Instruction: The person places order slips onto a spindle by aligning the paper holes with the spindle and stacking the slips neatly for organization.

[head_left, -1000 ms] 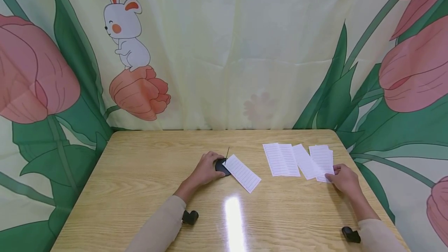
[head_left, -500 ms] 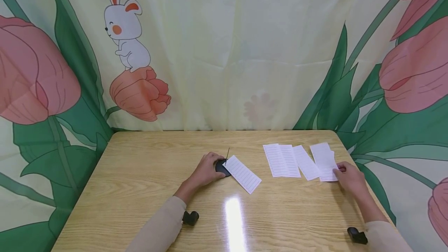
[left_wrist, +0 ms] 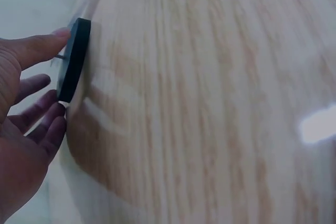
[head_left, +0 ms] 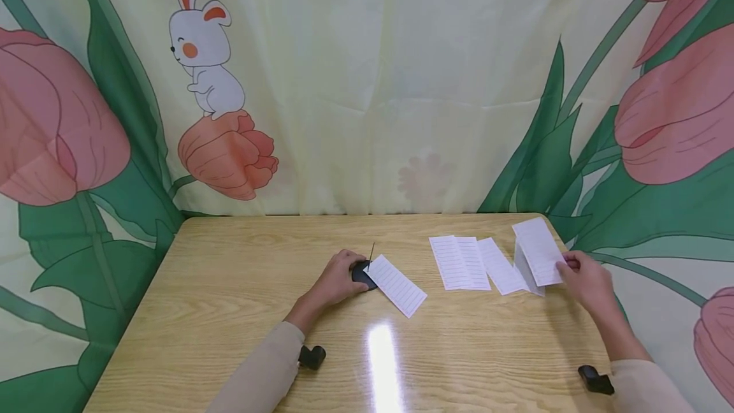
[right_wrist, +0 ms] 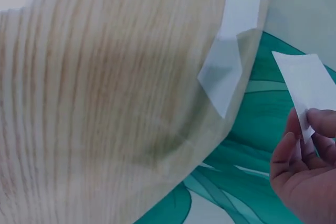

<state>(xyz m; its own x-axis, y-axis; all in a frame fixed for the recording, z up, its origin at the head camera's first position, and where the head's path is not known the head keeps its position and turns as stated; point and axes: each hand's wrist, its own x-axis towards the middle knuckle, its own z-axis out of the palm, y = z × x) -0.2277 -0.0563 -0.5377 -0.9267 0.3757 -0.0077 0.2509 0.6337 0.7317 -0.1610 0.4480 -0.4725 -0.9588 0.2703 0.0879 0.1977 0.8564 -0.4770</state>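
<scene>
My left hand [head_left: 342, 276] grips the rim of a black round-based paper spike [head_left: 360, 274], whose thin pin stands up from the base. In the left wrist view, the thumb lies on top of the black base [left_wrist: 77, 59], with fingers by its lower edge. A lined paper slip [head_left: 397, 287] slants out to the right from the spike, one corner beside the pin; whether it is pierced I cannot tell. At the table's right edge, my right hand [head_left: 592, 282] pinches another paper slip [head_left: 538, 252] above the table, also seen as a pale slip [right_wrist: 310, 80] in the right wrist view.
Several slips lie in an overlapping row at the right: two lined slips [head_left: 450, 263], a slanted slip [head_left: 500, 266] and a shaded slip [head_left: 526, 273] beneath the held one. A printed curtain [head_left: 367, 113] hangs behind the wooden table [head_left: 229, 311].
My right hand has moved right and up, lifting a paper slip off the row and uncovering the shaded slip. My left hand and the spike have stayed in place.
</scene>
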